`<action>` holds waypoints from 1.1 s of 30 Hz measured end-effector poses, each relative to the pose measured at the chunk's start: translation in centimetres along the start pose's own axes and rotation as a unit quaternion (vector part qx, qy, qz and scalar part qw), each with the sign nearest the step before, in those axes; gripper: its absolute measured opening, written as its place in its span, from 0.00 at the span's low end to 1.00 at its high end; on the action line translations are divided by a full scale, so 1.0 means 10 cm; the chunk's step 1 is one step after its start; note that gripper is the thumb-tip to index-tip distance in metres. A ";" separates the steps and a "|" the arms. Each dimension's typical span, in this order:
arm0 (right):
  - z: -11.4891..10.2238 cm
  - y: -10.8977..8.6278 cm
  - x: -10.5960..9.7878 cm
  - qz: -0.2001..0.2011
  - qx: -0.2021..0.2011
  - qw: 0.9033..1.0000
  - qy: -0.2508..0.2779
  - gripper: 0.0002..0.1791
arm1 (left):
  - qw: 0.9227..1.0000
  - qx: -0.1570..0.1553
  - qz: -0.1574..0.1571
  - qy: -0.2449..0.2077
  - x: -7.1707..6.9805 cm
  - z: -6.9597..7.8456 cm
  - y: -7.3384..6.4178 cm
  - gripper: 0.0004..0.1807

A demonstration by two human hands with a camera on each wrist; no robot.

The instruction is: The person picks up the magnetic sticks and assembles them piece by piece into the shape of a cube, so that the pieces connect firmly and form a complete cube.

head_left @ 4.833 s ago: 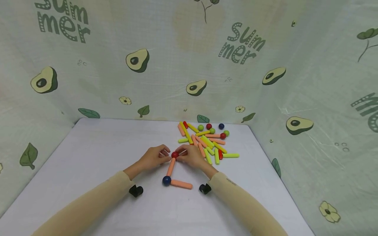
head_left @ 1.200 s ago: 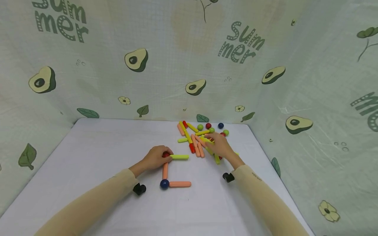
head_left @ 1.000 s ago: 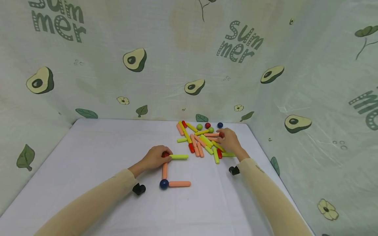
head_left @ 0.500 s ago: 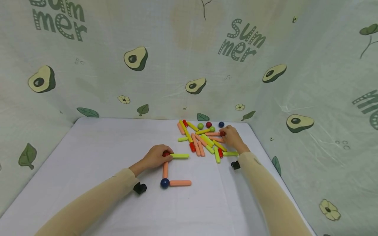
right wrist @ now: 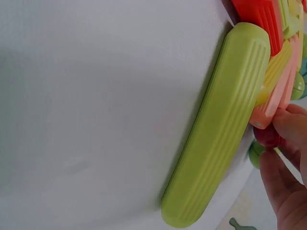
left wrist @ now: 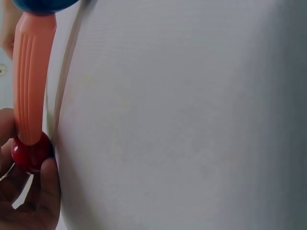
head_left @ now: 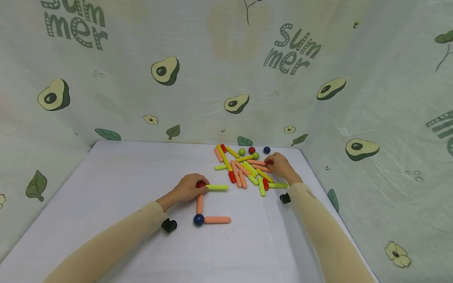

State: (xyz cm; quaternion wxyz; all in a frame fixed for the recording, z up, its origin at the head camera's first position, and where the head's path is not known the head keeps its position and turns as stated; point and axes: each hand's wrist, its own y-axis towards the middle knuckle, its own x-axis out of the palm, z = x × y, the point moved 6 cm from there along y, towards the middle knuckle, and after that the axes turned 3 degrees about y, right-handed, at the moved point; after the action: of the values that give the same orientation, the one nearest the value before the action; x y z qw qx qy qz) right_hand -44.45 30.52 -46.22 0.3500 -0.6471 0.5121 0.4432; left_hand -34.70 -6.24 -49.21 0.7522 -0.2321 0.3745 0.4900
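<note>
My left hand [head_left: 187,187] grips a red ball [left wrist: 31,154]. From that ball, a salmon stick [left wrist: 32,76] runs to a dark blue ball [head_left: 199,219], and a lime stick [head_left: 217,188] points right. A second salmon stick [head_left: 217,220] extends right from the blue ball, so the pieces lie like an angular C. Over at the pile's right side, my right hand [head_left: 281,165] pinches another red ball [right wrist: 266,136] between thumb and fingers. The end of a salmon stick [head_left: 256,162] meets this ball.
Several loose salmon, yellow, lime and red sticks lie at the back right of the white table [head_left: 134,173]. Behind them sit a green ball [head_left: 242,151], a red ball [head_left: 251,150] and a blue ball [head_left: 267,149]. A patterned cloth [head_left: 198,125] hangs behind the table.
The lime stick has joined the left-held red ball. My right hand has left that ball, crossed the pile to the right and taken hold of another red ball. My left hand stays nearly still lately.
</note>
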 end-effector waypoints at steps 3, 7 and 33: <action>0.00 -0.01 0.00 -0.002 -0.005 1.000 0.003 0.13 | 1.000 0.001 -0.001 0.000 0.00 -0.01 -0.01 0.09; 0.00 0.00 -0.01 -0.004 -0.018 1.000 0.005 0.13 | 1.000 -0.002 -0.003 0.001 0.00 -0.03 -0.01 0.09; -0.27 -0.26 -0.18 0.030 -0.093 0.995 0.037 0.17 | 1.000 -0.005 -0.006 -0.004 0.02 -0.06 0.02 0.09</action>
State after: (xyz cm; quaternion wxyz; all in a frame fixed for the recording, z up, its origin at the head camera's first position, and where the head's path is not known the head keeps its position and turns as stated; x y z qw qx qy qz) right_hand -41.53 29.32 -43.63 0.2559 -0.6772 0.5004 0.4748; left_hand -35.05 -6.49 -49.73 0.7555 -0.2365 0.3674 0.4882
